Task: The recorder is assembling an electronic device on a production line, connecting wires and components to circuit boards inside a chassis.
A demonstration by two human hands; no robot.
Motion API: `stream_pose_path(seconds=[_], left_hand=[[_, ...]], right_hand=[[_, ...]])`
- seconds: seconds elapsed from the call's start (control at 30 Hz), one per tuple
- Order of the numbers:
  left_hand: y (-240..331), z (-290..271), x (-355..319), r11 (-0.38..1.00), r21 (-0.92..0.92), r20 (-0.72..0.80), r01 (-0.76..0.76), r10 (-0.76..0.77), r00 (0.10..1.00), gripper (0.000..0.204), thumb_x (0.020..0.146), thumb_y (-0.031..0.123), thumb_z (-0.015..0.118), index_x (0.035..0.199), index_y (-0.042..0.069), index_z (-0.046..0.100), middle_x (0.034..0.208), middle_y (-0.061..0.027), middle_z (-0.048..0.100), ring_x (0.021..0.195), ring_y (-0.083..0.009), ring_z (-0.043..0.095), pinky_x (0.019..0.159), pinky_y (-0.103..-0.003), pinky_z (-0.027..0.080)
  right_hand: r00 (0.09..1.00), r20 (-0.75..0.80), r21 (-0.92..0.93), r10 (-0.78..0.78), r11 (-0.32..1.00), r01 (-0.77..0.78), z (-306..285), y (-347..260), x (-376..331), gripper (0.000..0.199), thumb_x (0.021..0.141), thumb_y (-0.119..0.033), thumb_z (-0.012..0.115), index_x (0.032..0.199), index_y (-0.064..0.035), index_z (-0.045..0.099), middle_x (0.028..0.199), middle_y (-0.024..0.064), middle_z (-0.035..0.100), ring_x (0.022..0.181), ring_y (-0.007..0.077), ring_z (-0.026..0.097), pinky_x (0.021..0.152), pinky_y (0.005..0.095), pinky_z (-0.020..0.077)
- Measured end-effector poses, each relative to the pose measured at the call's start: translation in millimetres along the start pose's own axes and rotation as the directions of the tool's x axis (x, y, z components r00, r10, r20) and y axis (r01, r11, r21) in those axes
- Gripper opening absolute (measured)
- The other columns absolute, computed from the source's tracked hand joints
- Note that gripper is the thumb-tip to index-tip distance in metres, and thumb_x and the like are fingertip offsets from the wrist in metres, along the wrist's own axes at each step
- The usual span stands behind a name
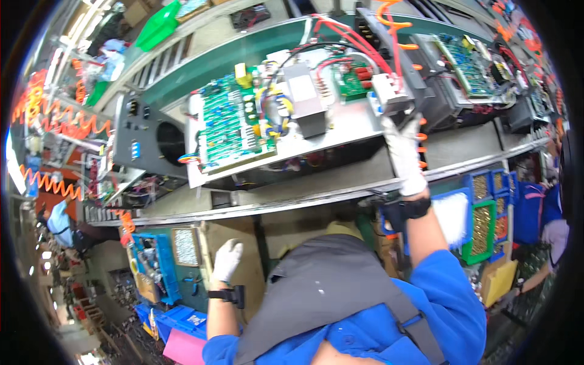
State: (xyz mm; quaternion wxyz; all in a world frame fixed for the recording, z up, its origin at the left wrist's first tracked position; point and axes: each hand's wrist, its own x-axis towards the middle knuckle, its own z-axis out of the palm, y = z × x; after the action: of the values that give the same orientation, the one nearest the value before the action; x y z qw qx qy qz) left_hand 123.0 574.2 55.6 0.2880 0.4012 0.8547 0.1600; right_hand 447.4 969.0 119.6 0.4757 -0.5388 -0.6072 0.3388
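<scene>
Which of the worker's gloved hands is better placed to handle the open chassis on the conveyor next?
Probably the right hand: it reaches the open chassis beside the white breaker block. The left hand rests low, off the conveyor.

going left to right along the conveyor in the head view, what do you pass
black fan panel → green circuit board → grey transformer → white breaker, with the gloved right hand just below it → next unit's green board
</scene>
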Motion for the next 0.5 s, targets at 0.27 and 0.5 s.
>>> stream_pose_path(seconds=[0.27, 0.5], left_hand=[[-46, -109, 106, 0.928, -0.308, 0.097, 0.209, -0.188, 0.977, 0.029, 0.098, 0.026, 0.053, 0.113, 0.003, 0.061, 0.092, -0.0035, 0.063, 0.072, -0.0111, 0.058, 0.065, -0.026, 0.049], [55, -232, 255, 0.669, -0.681, -0.205, -0.299, 0.219, 0.954, 0.052, 0.104, 0.037, 0.040, 0.143, 0.004, 0.039, 0.138, -0.0089, 0.049, 0.121, -0.0191, 0.051, 0.099, -0.037, 0.046]], right_hand=[[0.999, 0.046, 0.096, 0.009, 0.995, -0.013, -6, 6, 0, 0.089, 0.083, -0.016, 0.072, 0.151, -0.0015, 0.016, 0.142, 0.0190, 0.037, 0.129, 0.0277, 0.041, 0.108, 0.0372, 0.0343], [0.956, -0.290, 0.258, 0.049, 0.966, 0.029, 15, -17, -6, 0.063, 0.097, -0.025, 0.060, 0.146, 0.0007, 0.029, 0.133, 0.0125, 0.048, 0.122, 0.0203, 0.046, 0.103, 0.0310, 0.0384]])
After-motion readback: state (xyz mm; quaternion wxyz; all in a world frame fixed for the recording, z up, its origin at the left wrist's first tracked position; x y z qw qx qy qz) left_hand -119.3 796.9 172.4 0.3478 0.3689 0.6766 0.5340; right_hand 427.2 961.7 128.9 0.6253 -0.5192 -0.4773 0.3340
